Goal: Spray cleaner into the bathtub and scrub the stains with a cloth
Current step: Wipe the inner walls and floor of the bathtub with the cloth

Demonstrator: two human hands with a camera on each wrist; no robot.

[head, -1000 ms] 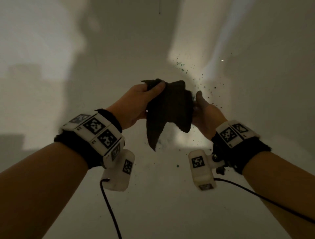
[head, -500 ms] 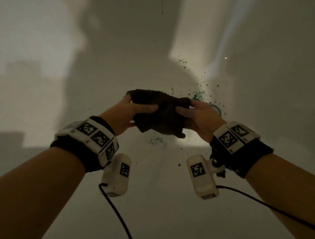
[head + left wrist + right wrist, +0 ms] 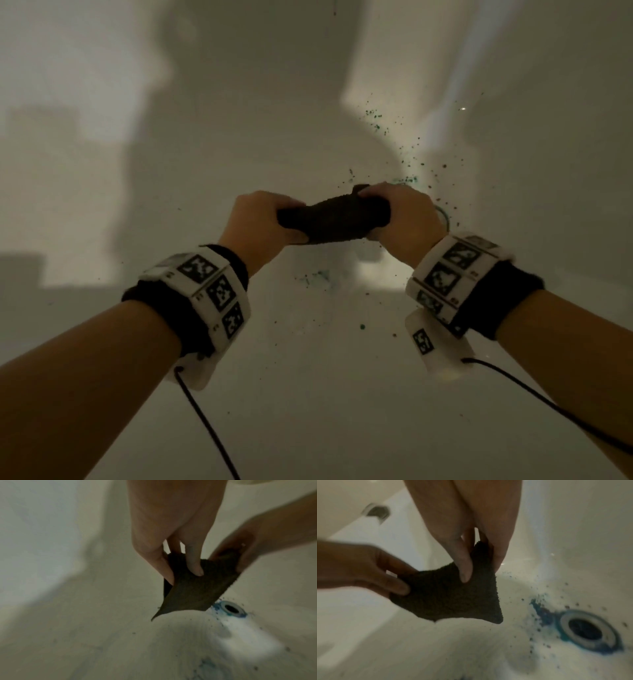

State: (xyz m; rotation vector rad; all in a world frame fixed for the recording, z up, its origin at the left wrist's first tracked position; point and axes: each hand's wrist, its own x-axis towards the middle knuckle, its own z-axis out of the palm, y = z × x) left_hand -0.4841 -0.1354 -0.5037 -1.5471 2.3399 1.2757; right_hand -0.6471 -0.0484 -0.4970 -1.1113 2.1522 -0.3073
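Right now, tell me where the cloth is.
Centre of the head view: the cloth is held above the tub floor between left hand and right hand, near the drain.

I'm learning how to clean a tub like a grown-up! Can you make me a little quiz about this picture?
1. True or false: only one hand grips the dark cloth.
2. What colour is the stain beside the drain? A) red B) blue-green C) yellow
3. Fill in: the cloth is held ___ the bathtub floor, not touching it.

Key: 1 false, the left hand and right hand both grip it. 2 B. 3 above.
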